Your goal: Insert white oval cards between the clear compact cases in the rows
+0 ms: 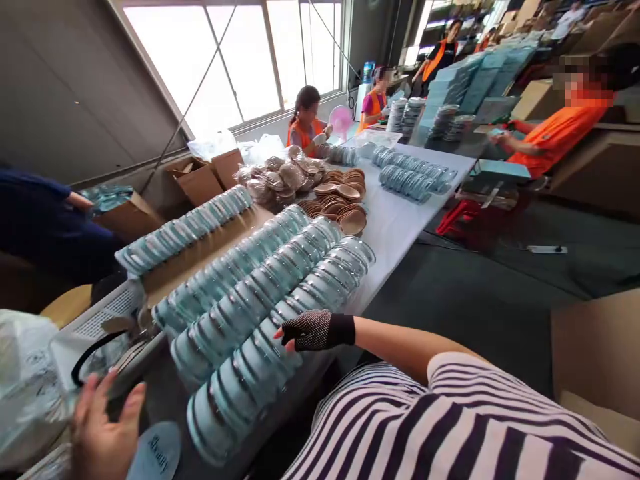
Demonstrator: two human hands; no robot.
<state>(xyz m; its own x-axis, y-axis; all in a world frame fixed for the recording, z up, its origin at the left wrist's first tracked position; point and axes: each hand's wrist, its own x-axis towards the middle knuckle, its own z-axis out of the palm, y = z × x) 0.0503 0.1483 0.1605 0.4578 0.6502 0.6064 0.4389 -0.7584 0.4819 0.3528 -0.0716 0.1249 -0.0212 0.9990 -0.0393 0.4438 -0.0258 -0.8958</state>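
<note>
My left hand (107, 427), bare, is raised at the lower left with its fingers spread. Right beside it is a light blue round piece (156, 450) with dark lettering; whether they touch I cannot tell. In a black dotted fingerless glove, my right hand (309, 331) lies over the nearest row of light blue round packs (225, 403), its visible fingertips apart and nothing seen in its grasp. These packs look wrapped in clear plastic and stand on edge, overlapping. Behind are more such rows (250, 293), and another row (185, 230) lies on brown cardboard.
Brown oval pieces (353, 222) and plastic-wrapped ones (280, 177) are heaped farther along the white table (400, 230). A white plastic basket (113, 310) and clear bags (30, 387) stand at left. People in orange vests sit around; a dark-clothed person (45, 220) is at left.
</note>
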